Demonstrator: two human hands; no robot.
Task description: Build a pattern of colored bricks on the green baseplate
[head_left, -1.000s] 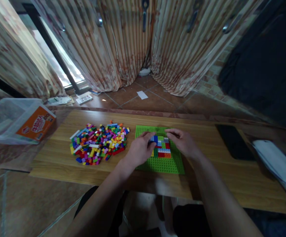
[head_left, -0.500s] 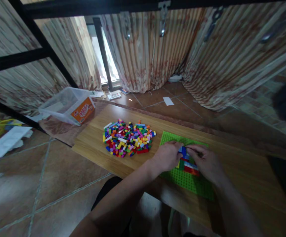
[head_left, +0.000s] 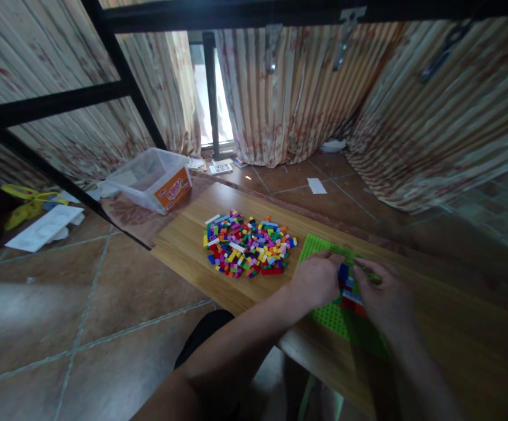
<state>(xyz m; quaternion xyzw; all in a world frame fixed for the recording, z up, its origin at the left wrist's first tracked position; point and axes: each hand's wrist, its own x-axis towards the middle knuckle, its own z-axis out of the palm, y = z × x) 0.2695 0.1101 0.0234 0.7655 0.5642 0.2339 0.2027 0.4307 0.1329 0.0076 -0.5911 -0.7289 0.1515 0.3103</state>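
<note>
On the green studded baseplate [head_left: 330, 318], a small build of toy bricks lies partly hidden by my hands. A red brick [head_left: 352, 306] and a white-and-blue row [head_left: 351, 293] show between them. My left hand [head_left: 318, 282] is closed at the build's left side, its fingers on a dark blue brick [head_left: 344, 272]. To the right, my right hand [head_left: 385, 295] hovers close to the build, thumb and index finger apart, with no brick visible between them.
A pile of loose multicoloured bricks [head_left: 247, 245] is spread on the wooden table [head_left: 192, 266] left of the baseplate. Beyond the table's far left end stands a clear plastic box [head_left: 148, 184] with an orange label. A black metal frame [head_left: 236, 19] crosses overhead.
The view has swung left, so everything sits further right. My right hand's thumb and fingers have come off the blue brick and spread; my left hand stays at it.
</note>
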